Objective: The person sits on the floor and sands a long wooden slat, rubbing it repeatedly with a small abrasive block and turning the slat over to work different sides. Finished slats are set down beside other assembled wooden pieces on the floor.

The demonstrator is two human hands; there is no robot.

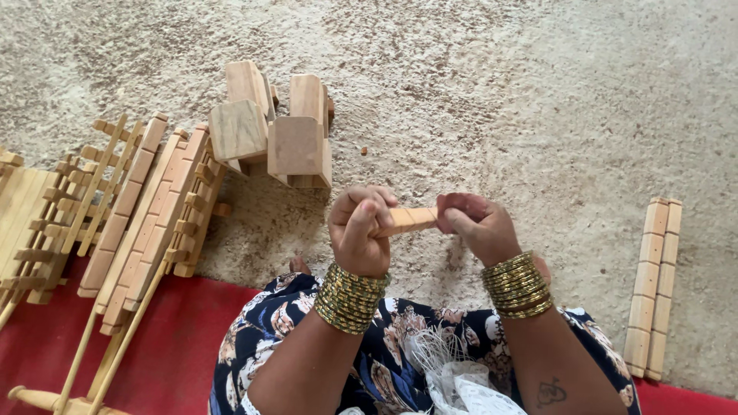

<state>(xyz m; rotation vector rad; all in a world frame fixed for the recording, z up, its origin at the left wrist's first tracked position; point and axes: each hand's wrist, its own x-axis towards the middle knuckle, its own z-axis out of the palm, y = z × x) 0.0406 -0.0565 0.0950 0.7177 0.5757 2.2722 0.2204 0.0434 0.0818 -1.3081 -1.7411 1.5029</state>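
Left hand (360,229): fingers clenched around the left end of the strip (411,218).
Right hand (477,227): fingertips pinching the strip's right end.
Strip: short, pale wood, level between both hands, above the lap.
Bangles (350,297): gold stacks on both wrists, just behind the strip.
Blocks (273,131): stacked beyond the strip, up-left.
Racks (146,207): far left of the strip.
Slats (653,288): well right of the strip.
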